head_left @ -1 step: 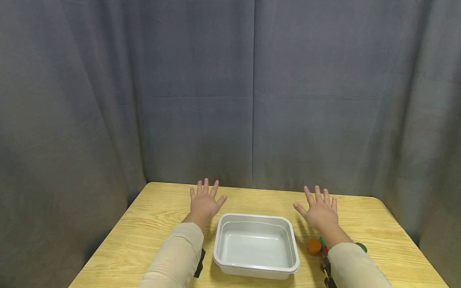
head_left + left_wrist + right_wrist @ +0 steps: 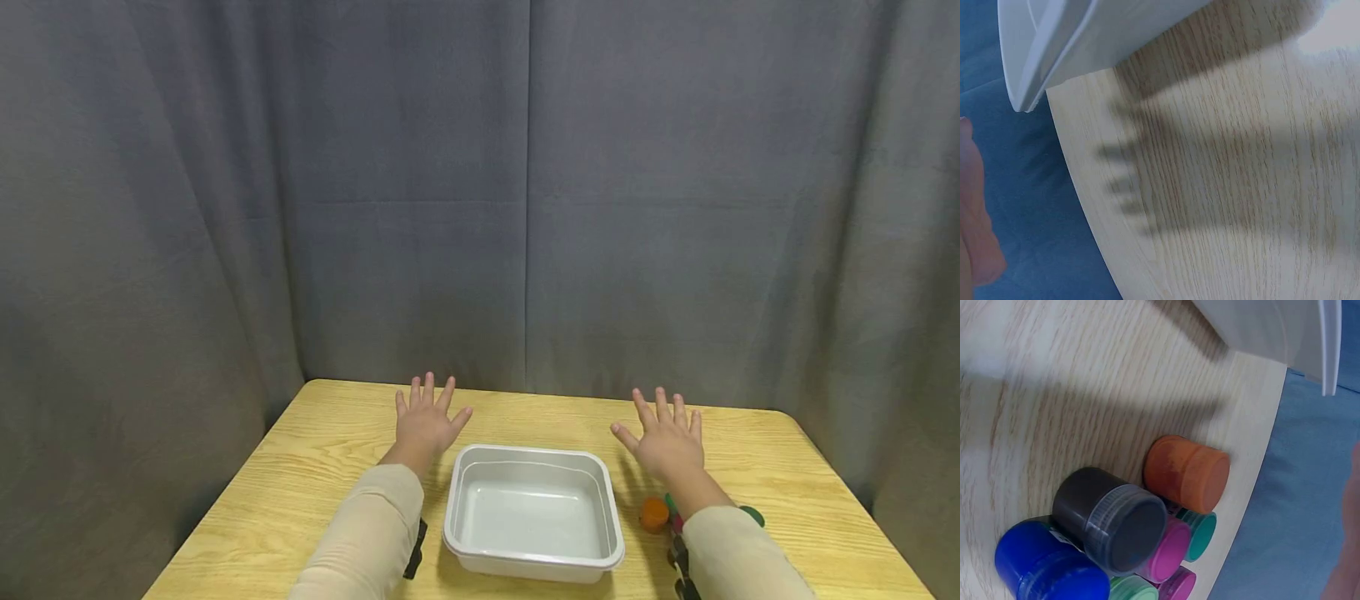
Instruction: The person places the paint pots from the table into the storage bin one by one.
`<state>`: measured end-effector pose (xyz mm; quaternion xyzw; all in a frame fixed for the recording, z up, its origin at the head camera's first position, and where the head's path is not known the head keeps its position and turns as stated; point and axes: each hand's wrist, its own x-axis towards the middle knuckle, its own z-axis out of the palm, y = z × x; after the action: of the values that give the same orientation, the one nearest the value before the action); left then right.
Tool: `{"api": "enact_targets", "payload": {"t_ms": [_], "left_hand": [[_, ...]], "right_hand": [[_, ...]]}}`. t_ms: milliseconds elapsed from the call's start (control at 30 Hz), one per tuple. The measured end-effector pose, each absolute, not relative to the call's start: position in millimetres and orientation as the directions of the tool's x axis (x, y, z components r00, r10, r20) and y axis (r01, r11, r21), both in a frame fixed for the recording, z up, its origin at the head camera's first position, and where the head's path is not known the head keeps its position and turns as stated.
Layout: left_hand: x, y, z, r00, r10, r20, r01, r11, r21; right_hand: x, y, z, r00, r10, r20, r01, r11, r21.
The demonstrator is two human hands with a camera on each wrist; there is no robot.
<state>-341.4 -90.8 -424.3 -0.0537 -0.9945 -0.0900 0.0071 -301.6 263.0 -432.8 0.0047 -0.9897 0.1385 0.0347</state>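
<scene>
A white rectangular tub (image 2: pixel 534 518) sits on the wooden table between both hands, with nothing inside. To its left my left hand (image 2: pixel 427 427) is held above the table with fingers spread, holding nothing. On the tub's other side my right hand (image 2: pixel 670 447) is likewise spread, palm down and holding nothing. Small paint jars lie beneath the right forearm, partly hidden by it in the head view. The right wrist view shows an orange jar (image 2: pixel 1186 475), a black jar (image 2: pixel 1110 520), a blue jar (image 2: pixel 1050 565), a pink jar (image 2: pixel 1169 551) and a green jar (image 2: pixel 1201 536).
The wooden table (image 2: pixel 300 467) has rounded far corners. Grey curtains (image 2: pixel 420 208) hang behind it and along both sides. A dark wrist strap (image 2: pixel 416 550) shows by the left sleeve. Below the other jars in the right wrist view are a light green jar (image 2: pixel 1133 589) and a magenta jar (image 2: pixel 1179 585).
</scene>
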Motion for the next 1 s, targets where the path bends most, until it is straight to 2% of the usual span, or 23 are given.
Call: {"api": "enact_targets", "payload": {"t_ms": [167, 333, 633, 800, 1000], "left_hand": [[-341.8, -92.0, -424.4, -0.994, 0.106, 0.003, 0.104, 0.978, 0.179], [-340.0, -96.3, -423.4, -0.994, 0.109, 0.019, 0.11, 0.966, 0.234], [-328.5, -105.8, -431.1, -0.983, 0.147, 0.113, 0.185, 0.839, 0.511], [-314.0, -111.9, -441.1, -0.972, 0.179, 0.155, 0.236, 0.778, 0.583], [-299.0, -116.3, -452.9, -0.97, 0.177, 0.165, 0.241, 0.69, 0.683]], "right_hand": [[-299.9, 264.1, -434.5, -0.997, 0.007, 0.072, -0.013, 0.958, -0.285], [-298.9, 266.0, -435.5, -0.996, 0.008, 0.094, -0.02, 0.954, -0.298], [-279.8, 274.1, -439.5, -0.982, 0.014, 0.188, -0.055, 0.931, -0.361], [-263.8, 280.1, -443.0, -0.973, 0.014, 0.232, -0.08, 0.917, -0.391], [-246.9, 287.7, -446.3, -0.971, 0.033, 0.237, -0.075, 0.899, -0.432]]}}
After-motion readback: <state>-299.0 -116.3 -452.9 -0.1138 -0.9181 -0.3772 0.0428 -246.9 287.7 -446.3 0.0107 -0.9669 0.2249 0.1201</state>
